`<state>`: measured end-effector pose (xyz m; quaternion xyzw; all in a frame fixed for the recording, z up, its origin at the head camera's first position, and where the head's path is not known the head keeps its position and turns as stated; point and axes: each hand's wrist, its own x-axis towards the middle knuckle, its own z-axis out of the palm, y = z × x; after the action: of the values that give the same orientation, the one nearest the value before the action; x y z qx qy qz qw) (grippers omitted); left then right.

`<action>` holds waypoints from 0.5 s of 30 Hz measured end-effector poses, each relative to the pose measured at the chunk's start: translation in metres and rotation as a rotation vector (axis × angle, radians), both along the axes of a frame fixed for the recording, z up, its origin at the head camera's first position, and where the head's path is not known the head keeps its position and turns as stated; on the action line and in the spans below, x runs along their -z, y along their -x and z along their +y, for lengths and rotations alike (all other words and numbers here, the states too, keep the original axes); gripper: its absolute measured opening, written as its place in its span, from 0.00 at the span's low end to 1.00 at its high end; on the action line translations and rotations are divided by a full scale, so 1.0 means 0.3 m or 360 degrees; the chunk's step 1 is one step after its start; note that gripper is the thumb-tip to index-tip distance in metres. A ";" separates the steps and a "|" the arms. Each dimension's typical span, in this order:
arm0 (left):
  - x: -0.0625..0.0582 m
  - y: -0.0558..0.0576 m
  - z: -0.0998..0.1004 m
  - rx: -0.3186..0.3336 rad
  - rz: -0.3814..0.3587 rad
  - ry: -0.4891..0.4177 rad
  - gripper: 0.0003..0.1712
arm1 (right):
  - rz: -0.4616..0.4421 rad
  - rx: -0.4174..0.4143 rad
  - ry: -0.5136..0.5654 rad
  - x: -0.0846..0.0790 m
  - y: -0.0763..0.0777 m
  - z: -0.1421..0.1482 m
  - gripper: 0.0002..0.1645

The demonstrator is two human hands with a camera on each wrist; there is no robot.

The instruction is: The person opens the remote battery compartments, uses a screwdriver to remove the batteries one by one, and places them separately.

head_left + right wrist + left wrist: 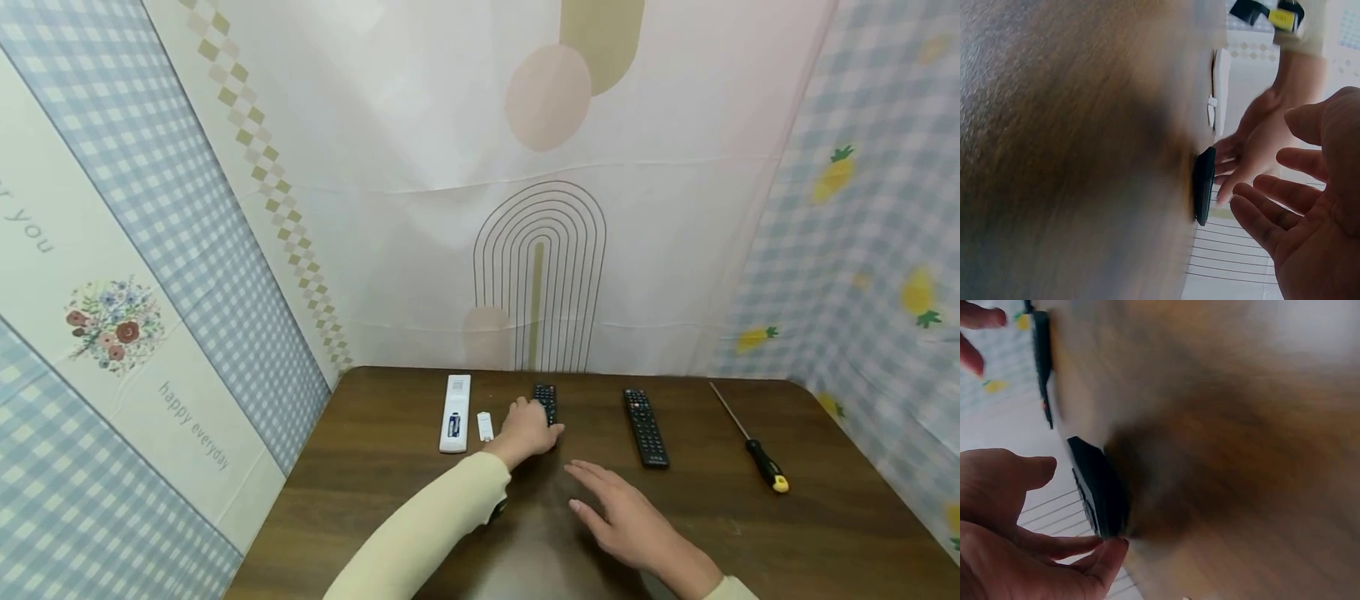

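My left hand (523,429) reaches over a black remote control (547,400) on the table and covers its near part. In the left wrist view its fingers (1110,553) touch one end of this remote control (1100,487), while the thumb is held apart. My right hand (622,521) hovers near the table's front with its fingers spread, holding nothing. To the left lies a white remote control (455,414), its battery bay showing a blue battery (454,425). A small white battery cover (485,427) rests beside it.
Another black remote control (646,427) lies right of centre. Farther right is a screwdriver (763,462) with a black and yellow handle. The brown wooden table (352,492) meets hanging patterned cloths (420,275) at the back and sides.
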<state>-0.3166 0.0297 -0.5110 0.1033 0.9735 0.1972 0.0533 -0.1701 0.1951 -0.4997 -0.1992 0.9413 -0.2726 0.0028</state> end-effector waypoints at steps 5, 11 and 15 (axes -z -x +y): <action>0.025 0.041 0.084 -0.0046 0.0119 0.0249 0.37 | 0.0021 -0.0022 0.0020 -0.002 -0.006 0.011 0.29; 0.021 0.074 0.132 -0.0087 0.0275 0.0470 0.25 | 0.0119 -0.0007 0.0019 0.010 -0.005 0.010 0.27; 0.003 0.088 0.131 -0.0122 0.0184 0.0406 0.24 | 0.0135 0.0006 0.0022 0.016 0.000 0.004 0.27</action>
<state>-0.3430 0.0690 -0.5120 0.0697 0.9953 0.0674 0.0024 -0.1699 0.1963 -0.5045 -0.2088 0.9391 -0.2703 -0.0390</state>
